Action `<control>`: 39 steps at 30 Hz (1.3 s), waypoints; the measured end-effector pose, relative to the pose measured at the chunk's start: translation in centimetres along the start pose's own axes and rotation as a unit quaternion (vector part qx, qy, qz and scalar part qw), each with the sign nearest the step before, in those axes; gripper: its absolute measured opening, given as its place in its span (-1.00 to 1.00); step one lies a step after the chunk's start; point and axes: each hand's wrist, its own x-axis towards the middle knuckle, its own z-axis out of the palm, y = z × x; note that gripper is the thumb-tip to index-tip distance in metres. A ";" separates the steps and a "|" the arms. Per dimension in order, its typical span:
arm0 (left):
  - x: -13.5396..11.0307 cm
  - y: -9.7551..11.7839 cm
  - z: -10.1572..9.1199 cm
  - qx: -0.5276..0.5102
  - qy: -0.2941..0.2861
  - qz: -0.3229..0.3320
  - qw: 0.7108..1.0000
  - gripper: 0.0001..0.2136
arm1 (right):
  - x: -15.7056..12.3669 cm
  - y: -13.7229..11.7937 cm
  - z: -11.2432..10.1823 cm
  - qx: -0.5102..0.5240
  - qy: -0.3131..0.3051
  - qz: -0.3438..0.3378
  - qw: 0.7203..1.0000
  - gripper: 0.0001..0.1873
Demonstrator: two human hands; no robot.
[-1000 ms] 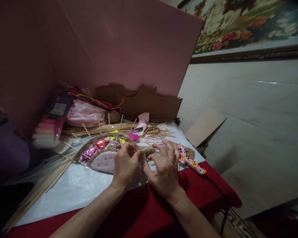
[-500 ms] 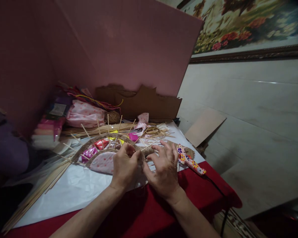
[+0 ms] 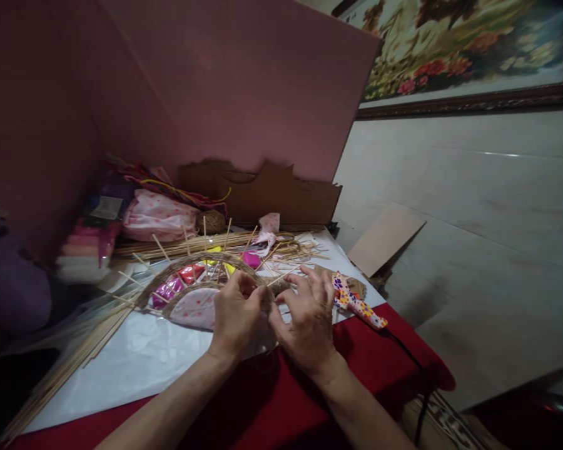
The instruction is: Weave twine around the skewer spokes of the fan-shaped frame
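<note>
Left hand [image 3: 238, 312]: closed, thumb and bent fingers pinching the right part of a half-round twine-and-stick frame [image 3: 187, 259]. Right hand [image 3: 307, 315]: fingers bent and spread, thumb tip just beside the left thumb at the twine band. Too dim and small to tell whether it grips a strand. A thin stick [image 3: 285, 275] of the frame slants up to its fingertips.

Frame sits mid-worktop [image 3: 403, 369], toward the near edge, flat side facing the person; its right end is hidden by the hands. Sticks fan out past the outer band. Pink dotted fabric panel [image 3: 194, 308] fills the inner half-round. Purple packet [image 3: 167, 296] and red packet [image 3: 191, 274] show between the bands; can't tell if inside or behind.

Just past the right hand, near the worktop's right edge: floral-patterned glue gun [image 3: 356, 303], black cord [image 3: 408, 353] running off that edge. Twine roll [image 3: 278, 286] between the hands and the far edge.

White sheet [image 3: 136, 362] over red cloth, red showing along the near edge and near right corner. Loose stick bundle [image 3: 82, 355] along the left edge. Second stick bundle [image 3: 169, 245] behind the frame; twine ball [image 3: 211, 222] and dotted fabric bundle [image 3: 158, 215] beyond it. Stacked soft packs [image 3: 87, 259] at far left corner. Torn cardboard [image 3: 263, 194] stands along the far edge.
</note>
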 end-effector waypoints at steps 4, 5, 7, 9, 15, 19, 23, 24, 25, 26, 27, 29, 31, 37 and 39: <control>0.1 -0.1 -0.1 0.003 0.009 0.001 1.000 -0.88 | 0.0 0.2 -0.2 0.018 -0.002 -0.012 1.000 -0.97; 0.1 -0.2 -0.1 0.003 0.011 0.003 1.000 -0.88 | 0.0 0.2 -0.2 0.021 -0.002 -0.016 1.000 -0.96; 0.2 -0.2 -0.1 0.006 0.015 0.009 1.000 -0.88 | 0.0 0.2 -0.3 0.020 -0.004 -0.024 1.000 -0.94; 0.2 -0.2 -0.1 0.010 0.017 0.016 1.000 -0.89 | 0.0 0.1 -0.4 0.017 -0.006 -0.028 0.999 -0.92; 0.2 -0.3 0.0 0.005 0.018 0.018 1.000 -0.90 | 0.0 -0.2 -0.2 -0.003 -0.007 -0.028 1.000 -0.89; 0.2 -0.3 0.0 -0.002 0.014 0.019 1.000 -0.90 | 0.0 -0.1 0.0 0.000 -0.002 -0.020 1.000 -0.93; 0.1 -0.2 -0.1 -0.005 0.011 0.017 1.000 -0.90 | 0.0 0.0 0.0 0.008 -0.001 -0.012 1.000 -0.96; 0.1 -0.2 -0.1 -0.003 0.012 0.018 1.000 -0.90 | 0.0 0.1 0.0 0.009 -0.004 -0.012 1.000 -0.96; 0.1 -0.2 -0.1 -0.002 0.013 0.020 1.000 -0.90 | 0.0 0.1 -0.1 0.010 -0.006 -0.013 1.000 -0.95; 0.1 -0.1 -0.1 -0.002 0.013 0.020 1.000 -0.90 | 0.0 0.1 -0.1 0.009 -0.008 -0.015 1.000 -0.94; 0.0 -0.1 -0.1 -0.003 0.013 0.019 1.000 -0.90 | 0.0 0.1 -0.1 0.008 -0.009 -0.018 1.000 -0.93; 0.0 -0.1 -0.1 -0.011 0.011 0.012 1.000 -0.90 | 0.0 0.1 -0.2 0.002 -0.010 -0.022 1.000 -0.90; 0.1 -0.1 -0.1 -0.015 0.011 0.005 1.000 -0.90 | 0.0 0.1 -0.1 0.000 -0.010 -0.022 1.000 -0.89; 0.1 -0.3 0.0 -0.013 0.004 0.006 1.000 -0.90 | 0.1 0.0 0.1 0.004 -0.005 -0.010 1.000 -0.92; 0.1 -0.4 0.1 -0.016 0.003 0.006 1.000 -0.90 | 0.1 0.1 0.1 0.004 -0.006 -0.009 1.000 -0.93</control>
